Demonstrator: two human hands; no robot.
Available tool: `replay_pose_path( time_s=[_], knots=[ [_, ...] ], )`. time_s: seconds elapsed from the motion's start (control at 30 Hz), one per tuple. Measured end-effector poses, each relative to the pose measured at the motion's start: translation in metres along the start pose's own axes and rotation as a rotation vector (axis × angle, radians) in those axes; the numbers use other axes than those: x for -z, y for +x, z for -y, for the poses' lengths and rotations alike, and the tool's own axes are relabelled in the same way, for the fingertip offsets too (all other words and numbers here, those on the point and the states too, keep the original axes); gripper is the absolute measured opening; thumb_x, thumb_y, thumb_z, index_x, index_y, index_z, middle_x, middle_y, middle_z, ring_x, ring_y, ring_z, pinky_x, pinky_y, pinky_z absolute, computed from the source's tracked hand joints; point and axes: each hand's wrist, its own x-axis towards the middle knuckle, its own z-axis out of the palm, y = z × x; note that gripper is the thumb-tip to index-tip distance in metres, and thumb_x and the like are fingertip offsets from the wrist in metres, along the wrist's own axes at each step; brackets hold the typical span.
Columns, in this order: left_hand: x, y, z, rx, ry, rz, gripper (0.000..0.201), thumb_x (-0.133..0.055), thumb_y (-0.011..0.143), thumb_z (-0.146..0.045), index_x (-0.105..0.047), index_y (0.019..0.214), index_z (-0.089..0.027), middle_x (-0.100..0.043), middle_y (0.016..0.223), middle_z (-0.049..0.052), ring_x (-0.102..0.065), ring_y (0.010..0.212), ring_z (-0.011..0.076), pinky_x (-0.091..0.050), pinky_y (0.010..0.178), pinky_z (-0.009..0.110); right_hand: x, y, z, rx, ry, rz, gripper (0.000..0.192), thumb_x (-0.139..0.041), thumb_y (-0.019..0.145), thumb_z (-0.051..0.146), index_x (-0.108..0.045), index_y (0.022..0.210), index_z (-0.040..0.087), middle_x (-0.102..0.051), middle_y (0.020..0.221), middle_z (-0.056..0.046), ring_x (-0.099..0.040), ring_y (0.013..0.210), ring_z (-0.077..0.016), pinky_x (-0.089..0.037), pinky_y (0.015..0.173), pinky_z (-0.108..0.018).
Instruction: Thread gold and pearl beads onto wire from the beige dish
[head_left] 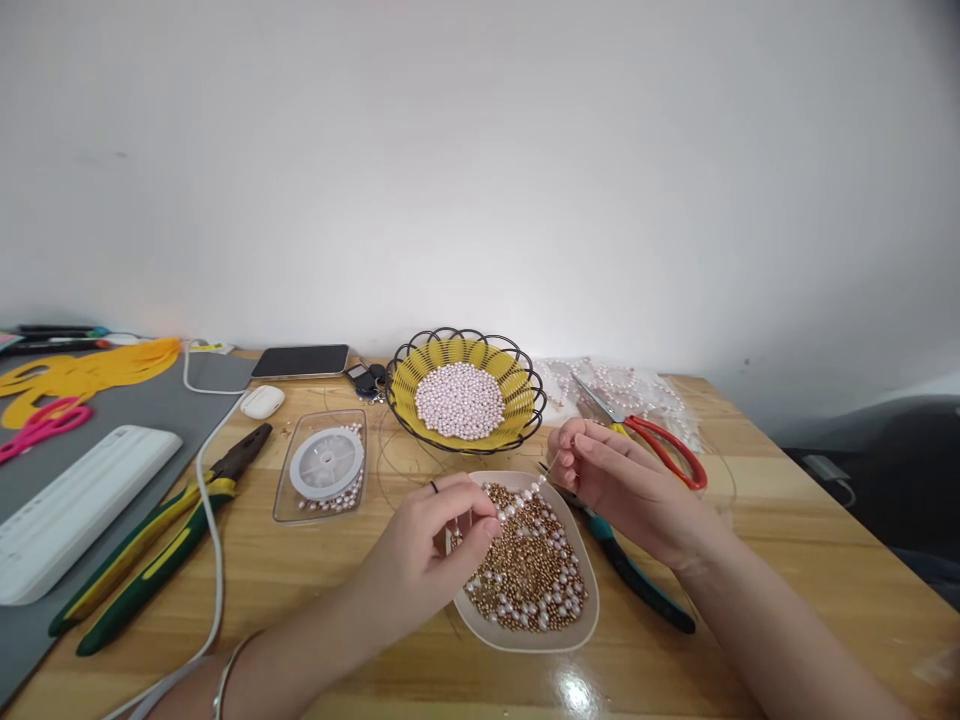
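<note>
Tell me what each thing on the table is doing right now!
left hand: fingers pinched over the beads
right hand: pinching a thin needle or wire
white dish: full of gold and white beads
yellow basket: holds pink beads
clear box: open, cord spool inside
red scissors: closed
big pliers: closed, lying flat

We can read no text, label, brand or number anywhere on this table. The dark tablet and the white keyboard show no lettering we can make out, and the clear box with its spool bears no label we can read.
</note>
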Motion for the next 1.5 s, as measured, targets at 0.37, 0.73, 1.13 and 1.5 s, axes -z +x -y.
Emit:
replay_pose_path(
  time_s=[0.37,0.73,1.13,1.5],
  knots=[
    [-0.0004,-0.0013,0.003,-0.017,-0.004,0.01,0.017,-0.053,0.099,-0.017,-0.059,0.083,-0.018,-0.057,0.079,0.0,-0.054,0.075,0.0146,-0.04,0.068,0.026,0.0048,0.0004,-0.004,0.028,-0.133,-0.041,0.028,-0.086,0.077,0.046,-0.074,0.079,0.021,-0.06,0.077,-0.001,-0.053,0.07,-0.0153,-0.047,0.067,-0.028],
    [-0.0006,0.001,0.0007,-0.023,-0.015,0.004,0.017,-0.053,0.098,-0.016,-0.058,0.081,-0.018,-0.056,0.078,-0.001,-0.054,0.075,0.0142,-0.04,0.069,0.026,0.0029,-0.0005,-0.0025,0.048,-0.147,-0.05,0.03,-0.087,0.074,0.048,-0.076,0.077,0.021,-0.061,0.074,-0.001,-0.054,0.069,-0.0156,-0.047,0.066,-0.028],
    [0.0004,0.0002,-0.0003,0.004,0.002,0.006,0.018,-0.052,0.098,-0.017,-0.056,0.08,-0.018,-0.054,0.076,-0.002,-0.052,0.071,0.0133,-0.038,0.066,0.025,0.0055,-0.0008,-0.0018,0.05,-0.122,-0.013,0.022,-0.089,0.075,0.043,-0.079,0.078,0.024,-0.062,0.076,0.0,-0.055,0.07,-0.0145,-0.048,0.067,-0.028],
    [-0.0001,-0.0011,0.0009,0.029,-0.014,-0.003,0.019,-0.052,0.099,-0.02,-0.057,0.081,-0.018,-0.051,0.076,-0.001,-0.052,0.071,0.0138,-0.038,0.064,0.025,0.0059,-0.0014,-0.0014,0.022,-0.043,0.061,0.019,-0.085,0.082,0.04,-0.077,0.082,0.022,-0.061,0.079,0.0,-0.055,0.074,-0.0116,-0.047,0.071,-0.021]
  ],
)
